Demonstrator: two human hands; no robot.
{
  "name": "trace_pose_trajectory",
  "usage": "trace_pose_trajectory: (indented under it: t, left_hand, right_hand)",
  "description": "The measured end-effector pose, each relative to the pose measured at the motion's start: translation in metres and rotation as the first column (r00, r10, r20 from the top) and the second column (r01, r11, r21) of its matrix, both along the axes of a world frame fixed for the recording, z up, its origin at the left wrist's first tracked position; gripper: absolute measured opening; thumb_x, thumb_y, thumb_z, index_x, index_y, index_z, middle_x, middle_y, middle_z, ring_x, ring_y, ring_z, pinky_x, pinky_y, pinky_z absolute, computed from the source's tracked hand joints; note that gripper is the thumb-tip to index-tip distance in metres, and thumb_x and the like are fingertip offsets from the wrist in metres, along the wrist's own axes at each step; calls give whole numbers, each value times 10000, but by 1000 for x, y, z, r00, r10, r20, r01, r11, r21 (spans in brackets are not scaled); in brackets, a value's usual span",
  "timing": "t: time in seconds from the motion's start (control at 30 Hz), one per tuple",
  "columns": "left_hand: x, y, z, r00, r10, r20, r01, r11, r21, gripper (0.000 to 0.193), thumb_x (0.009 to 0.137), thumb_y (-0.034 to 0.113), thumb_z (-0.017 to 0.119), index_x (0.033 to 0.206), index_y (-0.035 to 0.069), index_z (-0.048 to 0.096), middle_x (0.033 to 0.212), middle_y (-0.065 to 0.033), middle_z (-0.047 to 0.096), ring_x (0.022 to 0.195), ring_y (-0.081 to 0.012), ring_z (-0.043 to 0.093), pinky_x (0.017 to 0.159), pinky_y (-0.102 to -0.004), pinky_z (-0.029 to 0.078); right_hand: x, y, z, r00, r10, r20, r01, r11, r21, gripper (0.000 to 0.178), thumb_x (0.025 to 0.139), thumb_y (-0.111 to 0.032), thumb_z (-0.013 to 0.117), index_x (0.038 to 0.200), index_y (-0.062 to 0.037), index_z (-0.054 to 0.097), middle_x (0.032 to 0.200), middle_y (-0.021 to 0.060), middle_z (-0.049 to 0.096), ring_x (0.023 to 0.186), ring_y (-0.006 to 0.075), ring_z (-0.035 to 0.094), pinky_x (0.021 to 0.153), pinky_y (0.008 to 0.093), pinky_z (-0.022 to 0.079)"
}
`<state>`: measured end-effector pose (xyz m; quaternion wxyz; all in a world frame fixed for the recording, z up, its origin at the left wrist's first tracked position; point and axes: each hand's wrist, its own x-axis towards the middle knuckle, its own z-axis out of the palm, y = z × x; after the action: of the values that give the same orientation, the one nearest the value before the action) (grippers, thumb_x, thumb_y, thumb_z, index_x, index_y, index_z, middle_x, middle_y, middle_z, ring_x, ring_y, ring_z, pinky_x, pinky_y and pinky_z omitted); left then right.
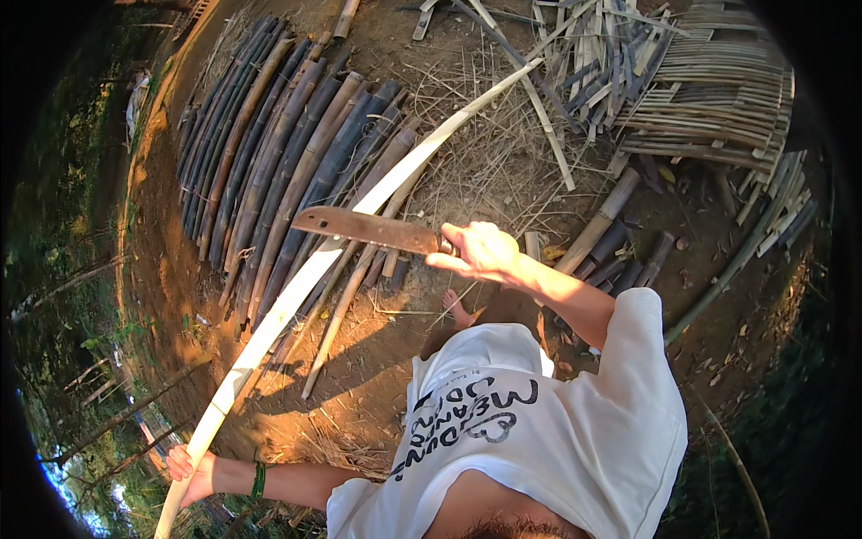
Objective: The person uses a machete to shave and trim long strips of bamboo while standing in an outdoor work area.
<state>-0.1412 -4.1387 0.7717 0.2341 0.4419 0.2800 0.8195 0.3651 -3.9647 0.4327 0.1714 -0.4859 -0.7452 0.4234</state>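
My left hand (191, 473) grips a long, pale split-bamboo strip (278, 310) close to its lower end. From there the strip slants up and away to the right, bowed by the lens. In my right hand (485, 252) is the handle of a machete (373, 230) with a broad, rust-brown blade and holes near its tip. The blade lies across the strip around its middle, its tip pointing left. Whether the edge presses into the bamboo, I cannot tell.
Dark bamboo poles (278, 135) lie side by side at the far left. Far right are a heap of split slats (602, 63) and a slatted bamboo panel (709, 94). Cut bamboo pieces (606, 220) lie beyond my right forearm. Straw (467, 162) litters the dirt; plants border the left.
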Motion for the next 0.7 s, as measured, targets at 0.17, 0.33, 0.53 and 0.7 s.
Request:
trace_pose_trajectory:
  t: [0.17, 0.33, 0.53, 0.7]
  left_hand:
    - [16, -4, 12, 996, -46, -83, 49, 998, 32, 844, 764, 936, 245, 635, 111, 370, 550, -6, 309, 456, -126, 318, 466, -285, 261]
    - [28, -15, 8, 998, -31, -53, 35, 996, 81, 861, 724, 969, 241, 652, 118, 351, 572, -2, 319, 455, -128, 314, 469, -282, 261]
    - [31, 9, 10, 995, -87, -40, 90, 992, 84, 867, 724, 971, 229, 652, 118, 363, 572, 1, 318, 454, -125, 304, 468, -281, 253]
    - [9, -4, 8, 996, -66, -60, 69, 996, 49, 867, 731, 966, 246, 644, 114, 382, 565, 3, 313, 458, -120, 298, 471, -277, 248]
  right_hand:
    - [-2, -14, 15, 998, 46, 31, -54, 936, 347, 628, 851, -710, 562, 768, -87, 549, 576, 88, 589, 490, 308, 610, 432, 419, 441]
    - [31, 21, -60, 930, -340, 138, 354, 931, -90, 615, 939, -601, 532, 813, -1, 571, 586, 196, 588, 590, 370, 635, 570, 455, 508]
    - [-34, -21, 19, 998, -8, -61, 13, 997, 74, 651, 879, -672, 560, 829, -24, 517, 590, 176, 579, 584, 391, 626, 539, 478, 480]
    - [-4, 14, -73, 974, -228, 1, 227, 972, 59, 593, 924, -615, 541, 809, -33, 563, 598, 191, 605, 588, 355, 658, 545, 453, 525]
